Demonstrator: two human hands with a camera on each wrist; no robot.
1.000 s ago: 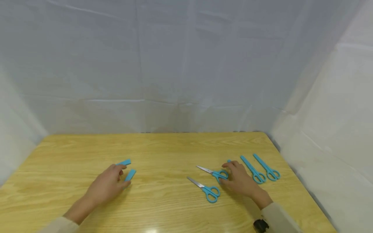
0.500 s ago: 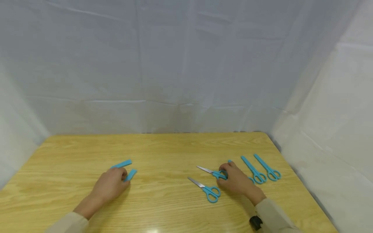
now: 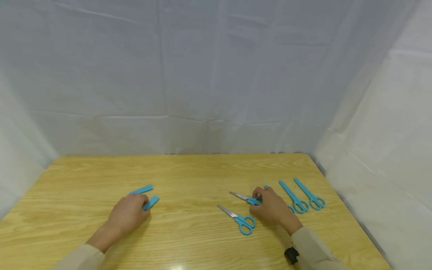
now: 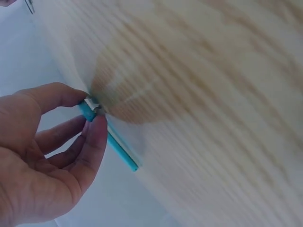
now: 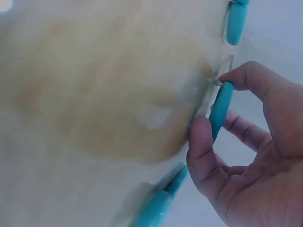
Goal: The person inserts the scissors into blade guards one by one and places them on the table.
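My left hand [image 3: 126, 215] pinches a flat turquoise scissors cover [image 3: 152, 201] between thumb and finger, at the left of the table. A second cover [image 3: 141, 189] lies just beyond those fingers; in the left wrist view a turquoise strip [image 4: 122, 152] runs past the fingertips. My right hand [image 3: 272, 207] pinches the turquoise handles [image 5: 221, 105] of a pair of scissors [image 3: 240, 195], whose bare blades point left. Nearer the front lies another pair of uncovered scissors [image 3: 243, 224]. Part of the held handles is hidden by the right hand.
Two covered scissors [image 3: 293, 197] [image 3: 309, 195] lie side by side at the right, and a third covered pair [image 3: 291, 209] is mostly behind the right hand. The wooden table [image 3: 189, 240] meets white sheeting [image 3: 216, 138] at the back and sides.
The fingers of my left hand have closed in on the cover. My right hand has moved slightly left and its fingers have closed on the scissors' handles, which have shifted slightly.
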